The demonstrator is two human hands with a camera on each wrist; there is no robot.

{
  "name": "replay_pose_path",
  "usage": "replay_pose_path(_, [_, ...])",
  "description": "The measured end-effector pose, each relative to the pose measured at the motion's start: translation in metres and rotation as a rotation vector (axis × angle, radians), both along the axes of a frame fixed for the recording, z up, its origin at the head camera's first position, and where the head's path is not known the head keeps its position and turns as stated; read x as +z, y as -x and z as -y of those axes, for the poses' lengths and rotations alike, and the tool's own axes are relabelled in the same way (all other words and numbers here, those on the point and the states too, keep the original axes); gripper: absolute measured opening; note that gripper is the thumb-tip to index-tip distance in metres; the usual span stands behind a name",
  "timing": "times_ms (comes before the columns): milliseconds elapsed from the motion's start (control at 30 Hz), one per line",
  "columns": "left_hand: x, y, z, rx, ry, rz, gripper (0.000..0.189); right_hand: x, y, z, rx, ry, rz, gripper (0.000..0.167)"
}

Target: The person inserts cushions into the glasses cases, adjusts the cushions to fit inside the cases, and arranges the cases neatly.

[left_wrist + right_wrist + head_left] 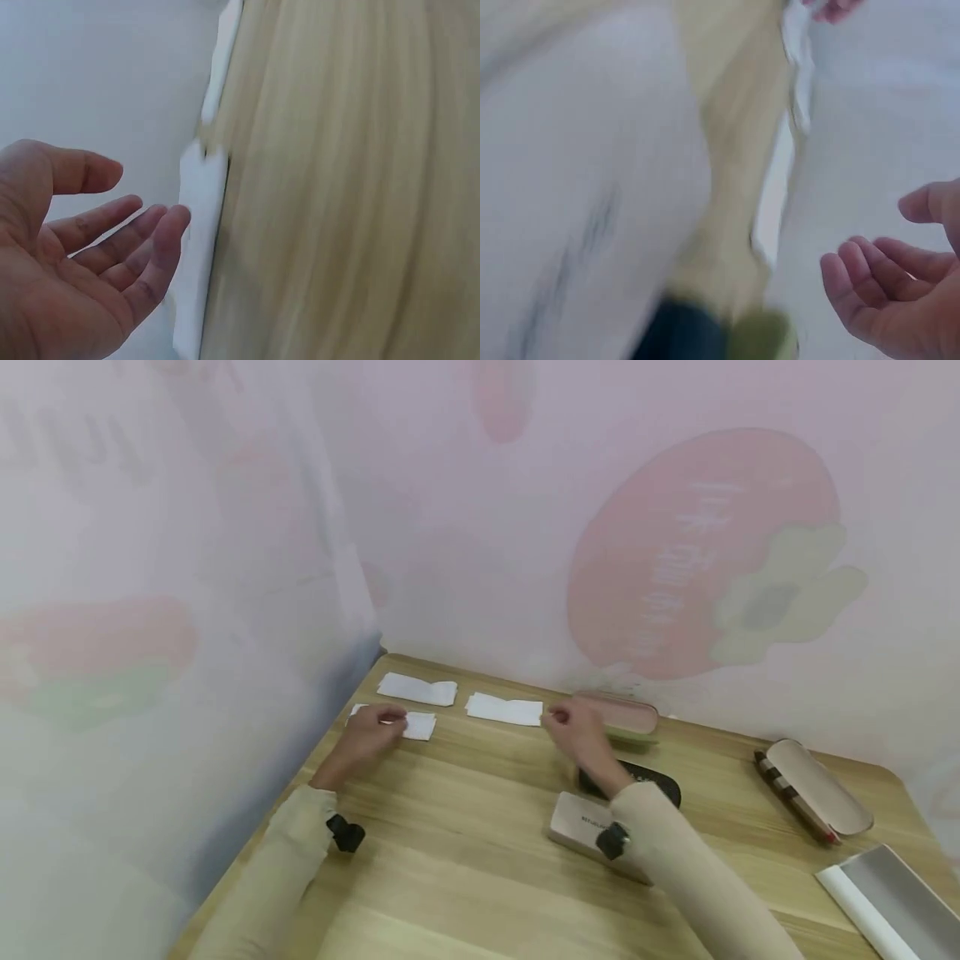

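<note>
Three folded white strips, of paper or thin cloth, lie at the table's far left: a back-left strip [417,689], a strip to its right [504,709] and a nearer strip [422,726]. My left hand [370,732] is over the nearer strip and hides its middle. In the left wrist view, its fingers are loosely bent and the thumb stands apart, with nothing held. My right hand [579,737] is by the right end of the right strip. The right wrist view shows its thumb apart from relaxed fingers [866,270], again holding nothing.
Around my right forearm are an open pink glasses case [622,713], a black case [660,781] and a beige lettered case [573,818]. Farther right lie an open case with a checked side [821,789] and an open grey-and-white case [892,893]. Walls border the table's back and left.
</note>
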State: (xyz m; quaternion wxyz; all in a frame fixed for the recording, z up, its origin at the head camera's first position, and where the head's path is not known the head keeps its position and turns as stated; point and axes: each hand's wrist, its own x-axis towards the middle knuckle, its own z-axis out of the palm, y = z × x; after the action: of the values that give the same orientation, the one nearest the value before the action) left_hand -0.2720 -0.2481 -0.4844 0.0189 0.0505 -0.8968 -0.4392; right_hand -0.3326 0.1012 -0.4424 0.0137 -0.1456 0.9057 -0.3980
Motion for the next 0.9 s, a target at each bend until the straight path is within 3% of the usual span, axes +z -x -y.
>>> replay_pose_path(200, [-0.006, -0.006, 0.033, 0.149, 0.049, -0.005, 0.04, -0.025, -0.007, 0.068, 0.032, -0.037, 0.159, 0.026])
replay_pose_path(333, [-0.013, -0.008, 0.05, 0.216, 0.077, 0.01, 0.042, -0.042, -0.011, 0.104, 0.033, 0.023, 0.251, 0.022])
replay_pose_path(467, [-0.02, -0.005, 0.062, 0.212, 0.149, 0.029, 0.029, -0.055, -0.014, 0.13, 0.029, 0.102, 0.276, 0.021])
replay_pose_path(533, [-0.022, 0.0, 0.065, 0.194, 0.173, 0.035, 0.018, -0.059, -0.012, 0.139, 0.041, 0.13, 0.265, 0.031])
replay_pose_path(667, [-0.029, 0.009, 0.065, 0.163, 0.161, 0.045, 0.028, -0.065, -0.01, 0.155, 0.049, 0.126, 0.234, 0.053])
replay_pose_path(900, [-0.037, 0.012, 0.058, 0.153, 0.179, 0.051, 0.033, -0.07, -0.014, 0.171, -0.021, 0.143, 0.226, 0.053])
